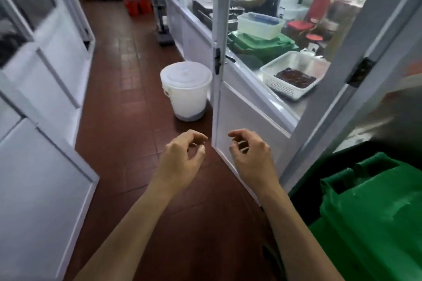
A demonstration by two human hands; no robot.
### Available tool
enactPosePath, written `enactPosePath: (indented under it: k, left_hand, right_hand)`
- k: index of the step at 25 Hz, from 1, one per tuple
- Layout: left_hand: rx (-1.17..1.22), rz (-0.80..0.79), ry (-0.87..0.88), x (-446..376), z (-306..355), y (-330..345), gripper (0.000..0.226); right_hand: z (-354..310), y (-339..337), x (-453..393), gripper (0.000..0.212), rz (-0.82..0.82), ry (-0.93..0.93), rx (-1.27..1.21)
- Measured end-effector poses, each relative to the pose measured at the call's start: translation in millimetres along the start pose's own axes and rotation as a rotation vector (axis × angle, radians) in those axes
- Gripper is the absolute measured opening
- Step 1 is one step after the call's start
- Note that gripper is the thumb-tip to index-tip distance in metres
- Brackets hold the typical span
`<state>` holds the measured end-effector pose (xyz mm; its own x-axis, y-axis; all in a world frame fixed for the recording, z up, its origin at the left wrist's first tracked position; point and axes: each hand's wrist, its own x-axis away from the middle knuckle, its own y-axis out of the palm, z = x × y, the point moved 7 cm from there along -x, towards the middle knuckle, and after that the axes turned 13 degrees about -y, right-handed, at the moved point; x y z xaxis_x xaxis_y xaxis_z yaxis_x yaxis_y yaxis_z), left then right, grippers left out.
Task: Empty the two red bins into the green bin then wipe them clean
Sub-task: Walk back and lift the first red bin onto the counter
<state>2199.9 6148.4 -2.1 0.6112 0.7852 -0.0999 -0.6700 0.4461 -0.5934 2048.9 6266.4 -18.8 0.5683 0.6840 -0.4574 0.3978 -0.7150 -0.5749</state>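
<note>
A large green bin (374, 212) with its lid down stands at my lower right, beside a grey door frame. My left hand (182, 157) and my right hand (251, 155) hover side by side over the red-brown floor, fingers loosely curled, holding nothing. Neither hand touches the bin. Far down the corridor stand small red-orange objects (138, 7), too blurred to tell whether they are bins. A second green bin lid (262, 44) shows through the glass on the right.
An open white door (239, 112) stands just ahead of my right hand. A white lidded bucket (186, 89) sits on the floor beside it. Behind the glass are white baskets (294, 75), a red chair and a person working. White panelled walls line the left.
</note>
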Motion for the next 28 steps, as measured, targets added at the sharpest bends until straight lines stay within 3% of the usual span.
enactPosePath:
  k: [8,13,28]
  left_hand:
    - [0.007,0.165,-0.138,-41,-101,-122,0.016]
    - [0.0,0.211,-0.209,-71,-141,-156,0.016]
    - [-0.079,0.295,-0.323,-333,-230,-219,0.014]
  right_hand:
    - [-77,143,-71,0.02,-0.141,-0.133,-0.1]
    - [-99,202,-114,0.019,-0.222,-0.178,-0.145]
    - [-59,385,-357,0.015,-0.311,-0.207,-0.248]
